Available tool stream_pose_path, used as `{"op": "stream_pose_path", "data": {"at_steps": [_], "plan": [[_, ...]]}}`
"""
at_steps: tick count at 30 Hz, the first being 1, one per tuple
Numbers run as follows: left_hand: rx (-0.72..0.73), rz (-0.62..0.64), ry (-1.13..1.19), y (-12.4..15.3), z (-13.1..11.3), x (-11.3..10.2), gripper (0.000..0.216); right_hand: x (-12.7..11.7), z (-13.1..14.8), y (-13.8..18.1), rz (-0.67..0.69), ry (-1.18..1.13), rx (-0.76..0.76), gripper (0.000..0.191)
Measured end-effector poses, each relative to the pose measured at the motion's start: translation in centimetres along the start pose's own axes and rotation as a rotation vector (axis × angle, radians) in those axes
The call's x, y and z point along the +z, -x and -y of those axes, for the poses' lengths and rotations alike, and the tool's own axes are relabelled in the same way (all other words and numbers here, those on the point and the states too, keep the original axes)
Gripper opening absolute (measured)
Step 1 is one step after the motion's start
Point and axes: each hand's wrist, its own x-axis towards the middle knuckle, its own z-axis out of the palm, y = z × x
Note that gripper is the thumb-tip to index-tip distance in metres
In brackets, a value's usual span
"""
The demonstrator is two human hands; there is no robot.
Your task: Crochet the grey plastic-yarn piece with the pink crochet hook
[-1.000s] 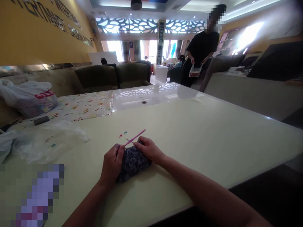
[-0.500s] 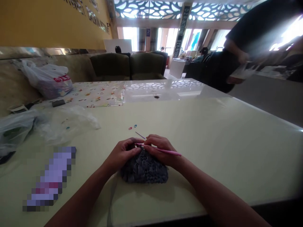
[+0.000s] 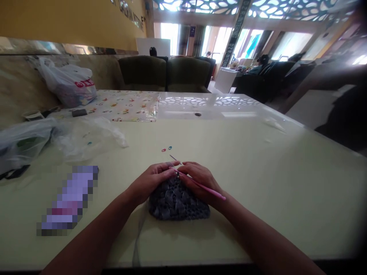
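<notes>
A dark grey crocheted piece [image 3: 177, 200] rests on the pale table in front of me. My left hand [image 3: 151, 177] is closed on its upper left edge, thumb and fingers pinched together. My right hand [image 3: 200, 177] is closed around a pink crochet hook [image 3: 210, 190], whose handle slants down toward my wrist. The hook's tip meets the top edge of the work between my hands, where fingers partly hide it. A grey strand [image 3: 139, 236] trails from the piece to the table's front edge. Just beyond my fingers lies a thin purple needle-like stick [image 3: 174, 158].
Two small stitch markers, one red [image 3: 163, 150] and one teal [image 3: 170, 148], lie ahead of my hands. At left are a pixelated purple object [image 3: 70, 200], clear plastic bags [image 3: 88, 139] and a white carrier bag [image 3: 71, 84]. A flowered cover [image 3: 123, 107] lies on the table's far left.
The view has shifted and tilted a little. The hook's handle now slants more steeply downward, and my left fingers are flatter over the work. The person at right has moved mostly out of view.
</notes>
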Motion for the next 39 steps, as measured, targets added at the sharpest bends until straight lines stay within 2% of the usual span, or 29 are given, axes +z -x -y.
{"op": "stream_pose_path", "data": {"at_steps": [2,4,8,10,15,19,22,26,28,32,36,39], "plan": [[0.058,0.004,-0.093,0.3,-0.7,-0.5,0.028,0.0,0.4,0.1,-0.017,0.006,0.053,0.017],[0.083,0.035,-0.204,0.6,-1.4,-1.1,0.034,-0.1,0.7,0.3,-0.016,0.007,0.069,0.018],[0.015,0.116,-0.435,0.8,-2.2,-2.0,0.038,-0.4,0.7,0.5,-0.035,0.03,0.174,0.017],[0.025,0.144,-0.475,0.7,-2.2,-2.2,0.041,-0.6,0.6,0.6,-0.046,0.045,0.224,0.017],[0.085,0.083,-0.328,0.2,-1.4,-1.4,0.037,-0.2,0.4,0.6,-0.061,0.068,0.112,0.015],[-0.008,0.032,-0.14,-0.1,-0.6,-0.4,0.04,0.3,0.5,0.6,-0.071,0.11,0.023,0.016],[-0.032,0.052,-0.134,-0.1,-0.4,-0.2,0.054,0.3,0.5,0.6,-0.075,0.088,0.052,0.015],[-0.023,0.057,-0.178,0.1,-0.8,-0.7,0.063,-0.2,0.2,0.4,-0.057,-0.09,0.173,0.014],[-0.019,0.074,-0.214,0.2,-1.0,-1.1,0.061,-0.6,0.0,0.2,-0.014,-0.182,0.206,0.015],[0.006,0.125,-0.344,0.5,-1.5,-1.8,0.056,-1.7,-0.5,-0.2,0.133,-0.321,0.178,0.018],[0.035,0.136,-0.49,0.6,-1.7,-1.9,0.04,-2.5,-0.5,-0.5,0.32,-0.348,0.177,0.02],[0.035,0.105,-0.557,0.6,-1.7,-1.7,0.044,-2.9,-0.4,-0.7,0.391,-0.31,0.151,0.02]]}}
